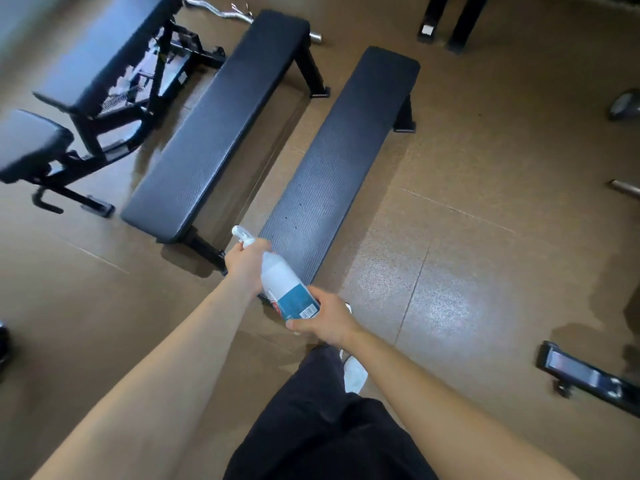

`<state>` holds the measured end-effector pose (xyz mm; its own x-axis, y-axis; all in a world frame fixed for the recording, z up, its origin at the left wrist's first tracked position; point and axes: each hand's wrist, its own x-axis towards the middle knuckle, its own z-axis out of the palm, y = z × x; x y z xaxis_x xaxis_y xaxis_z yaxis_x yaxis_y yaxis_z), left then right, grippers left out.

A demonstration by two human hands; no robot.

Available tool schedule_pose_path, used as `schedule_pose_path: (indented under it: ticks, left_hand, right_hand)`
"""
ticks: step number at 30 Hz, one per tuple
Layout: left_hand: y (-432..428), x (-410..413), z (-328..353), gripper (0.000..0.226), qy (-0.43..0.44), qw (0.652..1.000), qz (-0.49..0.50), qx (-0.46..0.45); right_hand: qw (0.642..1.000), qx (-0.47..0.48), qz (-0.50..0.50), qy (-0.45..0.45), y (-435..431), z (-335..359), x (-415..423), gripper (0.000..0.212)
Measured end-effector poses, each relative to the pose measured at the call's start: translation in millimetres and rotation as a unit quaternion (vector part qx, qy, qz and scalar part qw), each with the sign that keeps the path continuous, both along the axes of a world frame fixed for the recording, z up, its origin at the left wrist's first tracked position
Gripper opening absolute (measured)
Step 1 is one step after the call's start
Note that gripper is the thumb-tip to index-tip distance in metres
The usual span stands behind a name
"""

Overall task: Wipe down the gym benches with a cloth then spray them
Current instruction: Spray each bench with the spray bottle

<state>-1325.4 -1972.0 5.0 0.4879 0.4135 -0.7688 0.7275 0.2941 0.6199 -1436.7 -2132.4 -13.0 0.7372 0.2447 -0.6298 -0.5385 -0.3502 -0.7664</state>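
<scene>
1. We stand on a brown speckled rubber floor (pixel 467 271) laid in large tiles, with a pale glare patch to the right of the near bench end.
2. Two flat benches lie side by side, running away from us and apart from each other with a strip of floor between them. The right bench (pixel 336 161) has a dark textured pad; its near end sits just below our hands. The left bench (pixel 214 126) is of the same type.
3. Farther left stands an adjustable bench (pixel 69 98) on a black frame, its image blurred. A chrome bar (pixel 221 12) lies on the floor beyond the left bench.
4. We hold a spray bottle (pixel 284 282) with both hands over the near end of the right bench. The bottle is white with a blue label and is tilted, nozzle end up and away from us, base toward us.
5. Our left hand (pixel 246 265) is wrapped around the neck and trigger region; the white spray head (pixel 242 235) protrudes above the fingers. We cannot tell whether the trigger is pressed.
6. Our right hand (pixel 325 320) cups the base of the bottle, fingers curled under the labelled end and thumb along its lower edge.
7. Black trousers (pixel 329 427) and a white shoe (pixel 355 374) show below our arms.
</scene>
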Motion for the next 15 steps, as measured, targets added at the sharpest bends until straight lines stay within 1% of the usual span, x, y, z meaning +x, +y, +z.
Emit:
schedule_pose_path:
  ticks: [2, 6, 8, 10, 12, 15]
  left_hand:
    - [4, -17, 0, 0.023, 0.016, 1.0, -0.019, 0.003]
    - [13, -45, -7, 0.033, 0.007, 0.997, -0.071, 0.001]
    - [17, -53, -13, 0.028, -0.001, 0.994, -0.109, -0.006]
    - [26, -61, -21, 0.023, 0.015, 0.99, -0.137, -0.003]
    - [38, -68, -28, 0.021, 0.039, 0.989, -0.14, -0.002]
    - [69, -70, -37, 0.022, 0.057, 0.987, -0.15, -0.025]
  right_hand:
    - [1.0, 0.006, -0.008, 0.0, 7, -4, -23, 0.068]
    - [0.999, 0.003, -0.037, 0.019, 25, -7, -58, 0.068]
    - [0.998, -0.01, -0.059, 0.025, 35, -7, -71, 0.064]
    - [0.997, -0.022, -0.071, 0.032, 50, -9, -85, 0.063]
    - [0.996, -0.035, -0.076, 0.034, 66, -13, -96, 0.066]
    - [0.993, -0.059, -0.092, 0.033, 102, -20, -105, 0.07]
